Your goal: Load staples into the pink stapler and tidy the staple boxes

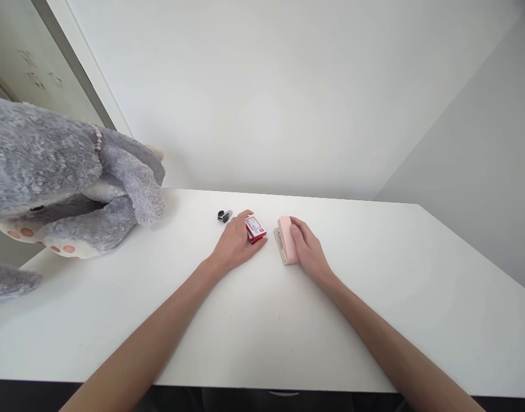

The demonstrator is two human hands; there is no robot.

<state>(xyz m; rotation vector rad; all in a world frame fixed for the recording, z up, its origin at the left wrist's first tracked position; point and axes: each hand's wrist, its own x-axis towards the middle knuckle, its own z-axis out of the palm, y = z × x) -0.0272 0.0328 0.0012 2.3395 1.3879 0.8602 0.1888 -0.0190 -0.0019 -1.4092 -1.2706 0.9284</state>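
- Your right hand (307, 247) lies over the pink stapler (287, 240) on the table (262, 332), fingers curled on its top; press unevenly and it could skid or fire a staple.
- Your left hand (236, 243) pinches the red box (255, 229), just left of the stapler; a loose grip could spill it.
- The black remover (224, 216) lies near your left fingertips; a careless sweep could knock it away.

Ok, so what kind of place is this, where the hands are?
Probably a desk at home or in a small office: a plain white table against a bare wall, a pink stapler and a red staple box under the hands, and a big grey plush toy at one end.
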